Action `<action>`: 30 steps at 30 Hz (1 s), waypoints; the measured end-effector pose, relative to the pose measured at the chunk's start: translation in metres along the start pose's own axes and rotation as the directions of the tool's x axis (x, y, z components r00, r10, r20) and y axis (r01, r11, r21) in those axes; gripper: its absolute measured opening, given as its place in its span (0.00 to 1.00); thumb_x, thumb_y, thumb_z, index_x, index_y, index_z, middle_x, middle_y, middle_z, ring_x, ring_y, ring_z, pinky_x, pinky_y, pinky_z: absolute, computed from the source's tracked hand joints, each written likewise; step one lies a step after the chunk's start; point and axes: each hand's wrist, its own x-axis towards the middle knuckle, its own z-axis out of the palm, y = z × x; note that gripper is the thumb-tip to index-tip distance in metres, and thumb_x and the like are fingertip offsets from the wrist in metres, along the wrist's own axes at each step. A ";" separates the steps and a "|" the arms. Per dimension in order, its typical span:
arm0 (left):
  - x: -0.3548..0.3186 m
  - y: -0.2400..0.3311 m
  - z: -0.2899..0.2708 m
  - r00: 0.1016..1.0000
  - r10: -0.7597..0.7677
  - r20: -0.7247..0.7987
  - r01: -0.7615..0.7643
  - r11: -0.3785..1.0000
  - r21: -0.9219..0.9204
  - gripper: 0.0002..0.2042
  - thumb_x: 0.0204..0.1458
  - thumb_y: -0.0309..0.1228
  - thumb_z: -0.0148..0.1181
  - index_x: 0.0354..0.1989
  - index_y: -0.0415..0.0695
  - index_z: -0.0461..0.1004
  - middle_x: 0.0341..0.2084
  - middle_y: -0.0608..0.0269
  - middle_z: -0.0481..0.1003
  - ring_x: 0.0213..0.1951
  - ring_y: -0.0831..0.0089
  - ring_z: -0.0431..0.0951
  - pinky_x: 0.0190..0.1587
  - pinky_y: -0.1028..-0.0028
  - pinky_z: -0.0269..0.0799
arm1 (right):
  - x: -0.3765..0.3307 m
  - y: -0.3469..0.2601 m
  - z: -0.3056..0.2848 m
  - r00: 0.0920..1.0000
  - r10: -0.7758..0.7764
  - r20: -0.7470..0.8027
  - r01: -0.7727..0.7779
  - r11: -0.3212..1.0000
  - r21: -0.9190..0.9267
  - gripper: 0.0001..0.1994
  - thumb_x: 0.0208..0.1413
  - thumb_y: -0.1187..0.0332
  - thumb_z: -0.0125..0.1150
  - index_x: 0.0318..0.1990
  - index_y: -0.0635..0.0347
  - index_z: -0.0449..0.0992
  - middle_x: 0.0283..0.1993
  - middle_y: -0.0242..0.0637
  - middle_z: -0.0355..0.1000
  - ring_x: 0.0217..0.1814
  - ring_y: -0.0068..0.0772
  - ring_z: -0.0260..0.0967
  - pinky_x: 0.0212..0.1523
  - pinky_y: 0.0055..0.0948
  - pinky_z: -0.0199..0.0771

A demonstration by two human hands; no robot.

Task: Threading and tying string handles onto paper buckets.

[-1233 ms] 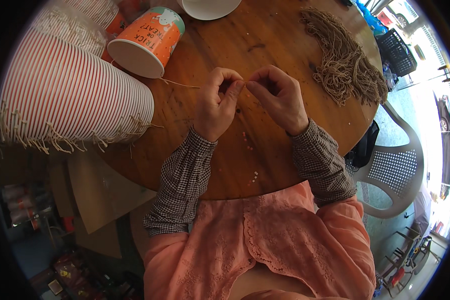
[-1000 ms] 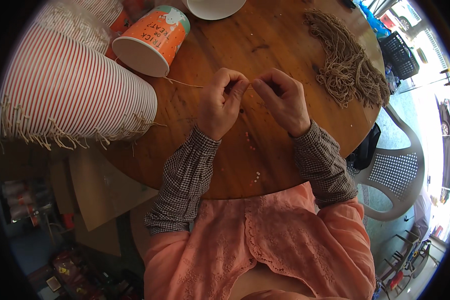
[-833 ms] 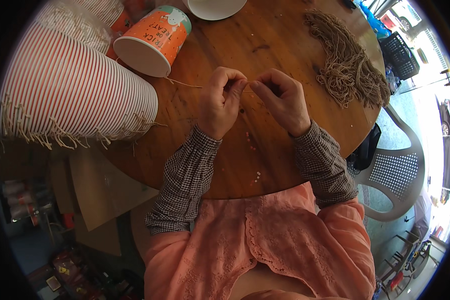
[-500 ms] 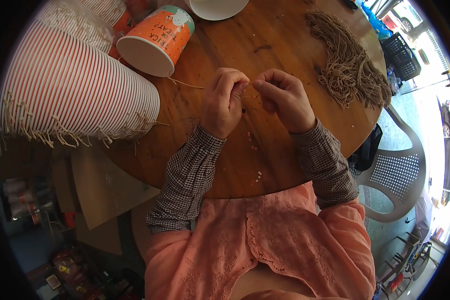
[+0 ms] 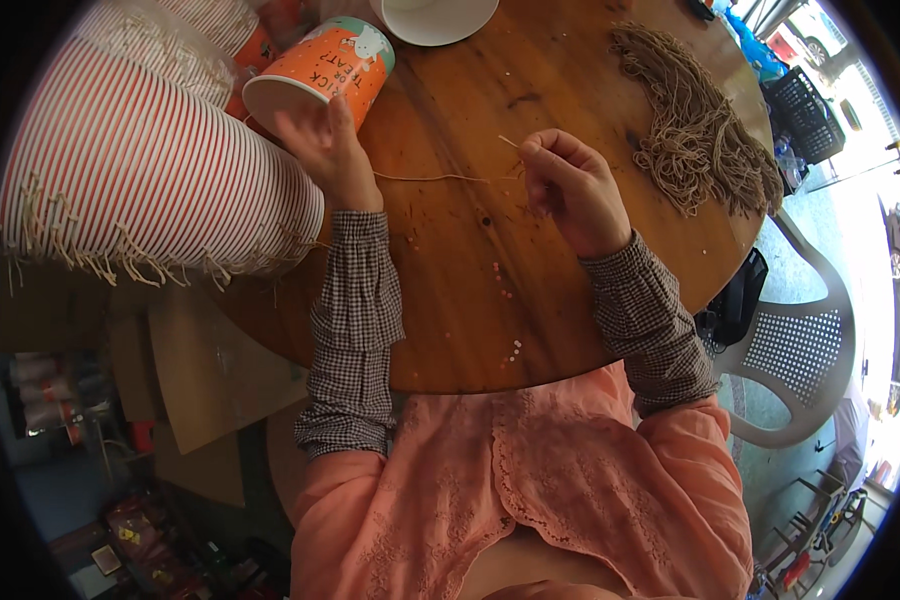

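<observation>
Separated since the earlier picture, when both hands met at mid-desk: left hand has travelled to the upper left of the frame, onto the mouth of the orange paper cup.

Item, near: peach embroidered garment, soft and lace-edged, lower centre. Checked woven cuffs on both forearms.

Item: round wooden desk, varnished, scuffed, dotted with small pale punched scraps near the lower edge.

Item: right hand, centre right. Grip pressed together, thumb and forefinger pinching one end of a thin tan string; a short stiff tip pokes up from the pinch. String runs slack and level leftward to the left hand, seemingly drawn out to length.

Item: left hand. Fingers spread against the cup rim; whether they also pinch the string's far end cannot be told.

Item: lying stack of red-striped paper cups, left, ribbed, with string tails hanging in a fringe.

Item, far: loose heap of tan strings, upper right, fibrous. White bowl, top centre. White plastic chair, perforated, right.
</observation>
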 end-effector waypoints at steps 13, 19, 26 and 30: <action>-0.031 -0.032 -0.019 0.755 -0.143 0.640 -0.375 0.705 0.601 0.21 0.48 0.34 0.62 0.51 0.39 0.71 0.42 0.48 0.76 0.46 0.57 0.77 0.47 0.67 0.72 | 0.017 0.007 -0.017 0.798 -0.601 0.046 0.534 0.669 -0.517 0.06 0.54 0.71 0.64 0.38 0.63 0.77 0.51 0.35 0.70 0.52 0.21 0.65 0.48 0.22 0.69; -0.050 0.009 0.009 0.708 -0.161 0.687 -0.233 0.865 0.444 0.23 0.50 0.36 0.64 0.52 0.39 0.70 0.42 0.51 0.76 0.46 0.60 0.77 0.48 0.67 0.73 | 0.014 0.012 -0.008 0.899 -0.437 0.044 0.438 0.888 -0.139 0.07 0.56 0.72 0.62 0.39 0.66 0.75 0.57 0.39 0.67 0.53 0.19 0.65 0.50 0.23 0.69; -0.060 -0.008 0.004 0.710 -0.123 0.693 -0.276 0.858 0.434 0.17 0.51 0.33 0.62 0.48 0.40 0.72 0.34 0.55 0.78 0.36 0.66 0.80 0.40 0.70 0.75 | 0.022 0.022 0.008 0.915 -0.402 0.012 0.400 0.907 -0.128 0.05 0.59 0.73 0.57 0.39 0.66 0.72 0.61 0.44 0.64 0.52 0.18 0.65 0.52 0.22 0.69; -0.062 -0.005 0.008 0.729 -0.073 0.681 -0.271 0.882 0.384 0.15 0.51 0.32 0.61 0.47 0.42 0.72 0.33 0.55 0.78 0.36 0.64 0.80 0.39 0.69 0.75 | 0.023 0.025 0.007 0.953 -0.303 -0.008 0.301 0.948 -0.101 0.05 0.59 0.74 0.55 0.36 0.68 0.69 0.60 0.45 0.66 0.50 0.19 0.67 0.52 0.23 0.70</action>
